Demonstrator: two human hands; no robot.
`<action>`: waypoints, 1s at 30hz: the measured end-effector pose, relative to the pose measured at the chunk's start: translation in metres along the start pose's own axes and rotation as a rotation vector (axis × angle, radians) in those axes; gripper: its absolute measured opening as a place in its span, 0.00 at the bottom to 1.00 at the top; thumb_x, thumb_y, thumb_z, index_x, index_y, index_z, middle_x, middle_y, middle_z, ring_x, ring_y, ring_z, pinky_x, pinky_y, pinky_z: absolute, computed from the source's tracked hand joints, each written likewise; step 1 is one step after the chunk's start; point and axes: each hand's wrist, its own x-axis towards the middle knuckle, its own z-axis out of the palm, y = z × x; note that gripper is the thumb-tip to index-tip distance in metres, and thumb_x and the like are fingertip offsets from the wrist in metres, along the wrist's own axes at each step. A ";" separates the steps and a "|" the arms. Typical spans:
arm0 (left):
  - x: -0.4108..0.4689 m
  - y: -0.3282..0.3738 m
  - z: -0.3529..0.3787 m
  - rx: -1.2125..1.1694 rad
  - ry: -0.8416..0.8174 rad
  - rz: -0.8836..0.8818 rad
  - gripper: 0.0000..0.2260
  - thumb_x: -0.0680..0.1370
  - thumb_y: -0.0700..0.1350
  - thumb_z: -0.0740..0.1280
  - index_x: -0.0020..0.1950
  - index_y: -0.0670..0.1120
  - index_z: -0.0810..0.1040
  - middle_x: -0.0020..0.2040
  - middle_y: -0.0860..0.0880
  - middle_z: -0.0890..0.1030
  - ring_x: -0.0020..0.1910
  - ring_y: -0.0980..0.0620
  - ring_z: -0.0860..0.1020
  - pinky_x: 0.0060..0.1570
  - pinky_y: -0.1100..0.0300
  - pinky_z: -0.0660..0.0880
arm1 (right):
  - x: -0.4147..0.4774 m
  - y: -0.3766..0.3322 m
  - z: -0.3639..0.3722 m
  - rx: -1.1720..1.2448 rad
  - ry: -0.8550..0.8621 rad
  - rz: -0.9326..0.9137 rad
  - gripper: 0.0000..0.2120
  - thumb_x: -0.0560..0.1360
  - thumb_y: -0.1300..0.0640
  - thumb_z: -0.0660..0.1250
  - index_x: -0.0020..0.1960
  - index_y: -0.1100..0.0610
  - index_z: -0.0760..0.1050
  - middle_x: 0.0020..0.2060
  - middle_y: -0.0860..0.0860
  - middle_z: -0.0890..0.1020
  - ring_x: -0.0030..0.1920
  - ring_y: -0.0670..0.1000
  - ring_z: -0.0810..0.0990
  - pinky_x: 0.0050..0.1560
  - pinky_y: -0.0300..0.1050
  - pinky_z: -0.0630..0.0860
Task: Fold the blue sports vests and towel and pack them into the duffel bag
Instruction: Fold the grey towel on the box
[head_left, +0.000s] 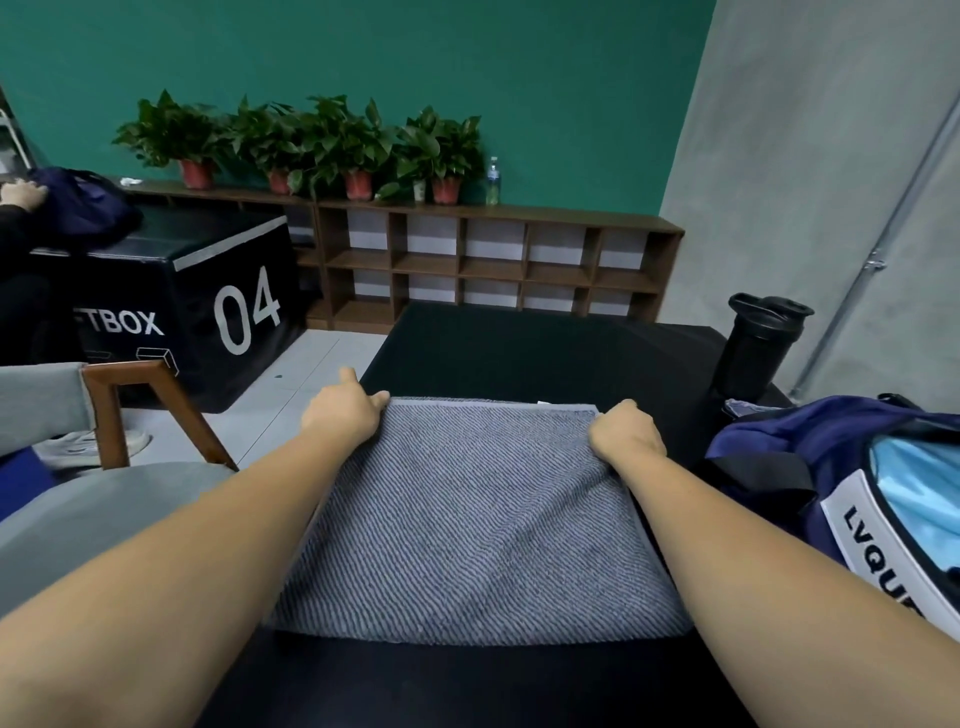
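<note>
Head camera view: a black table (519, 353) is seen running away from the wearer, and a black shaker bottle (758, 343) is stood upright at its far right corner, well apart from the hands. Just to the right of the working area a navy duffel bag (779, 441) is set on the table with its mouth open; a white label reading "LVQU" is carried on its near side, and light blue fabric (914, 483) is shown inside, though what it is cannot be told. To the left, off the table, a wooden chair (156, 410) is placed, and beyond it a black box (208, 291) marked "04", on which another navy bag (83, 202) is rested under another person's hand (21, 195). A low wooden shelf (493, 260) is lined along the green wall, topped by potted plants (311, 140) and a water bottle (492, 182). The towel (467, 519), grey with fine diagonal stripes, is spread flat on the table directly in front of the wearer, beside the duffel bag but not in it, and its side edges are partly covered by the two bare forearms. Its far left corner is gripped by the left hand (345, 410), fingers curled onto the cloth and thumb raised. Its far right corner is pinched by the right hand (626, 431), with the fingers tucked under and the knuckles turned up.
</note>
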 end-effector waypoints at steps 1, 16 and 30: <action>-0.005 0.000 -0.005 -0.003 0.020 0.036 0.18 0.85 0.60 0.64 0.60 0.46 0.64 0.53 0.43 0.76 0.48 0.40 0.77 0.42 0.47 0.75 | -0.003 0.000 -0.001 0.002 0.000 -0.008 0.23 0.84 0.53 0.61 0.76 0.60 0.64 0.64 0.60 0.80 0.60 0.62 0.81 0.52 0.52 0.77; -0.188 -0.037 -0.082 -0.068 -0.215 0.692 0.09 0.76 0.54 0.78 0.48 0.56 0.79 0.49 0.58 0.77 0.49 0.62 0.77 0.48 0.69 0.70 | -0.159 0.049 -0.076 -0.631 -0.044 -0.857 0.11 0.83 0.44 0.59 0.60 0.49 0.72 0.58 0.51 0.73 0.59 0.56 0.74 0.61 0.54 0.71; -0.240 -0.071 -0.080 0.294 -0.238 0.868 0.08 0.68 0.55 0.61 0.46 0.56 0.70 0.45 0.58 0.72 0.44 0.56 0.73 0.43 0.58 0.73 | -0.213 0.140 -0.063 -0.658 0.080 -1.112 0.14 0.65 0.57 0.75 0.45 0.50 0.72 0.40 0.48 0.74 0.38 0.53 0.76 0.38 0.48 0.72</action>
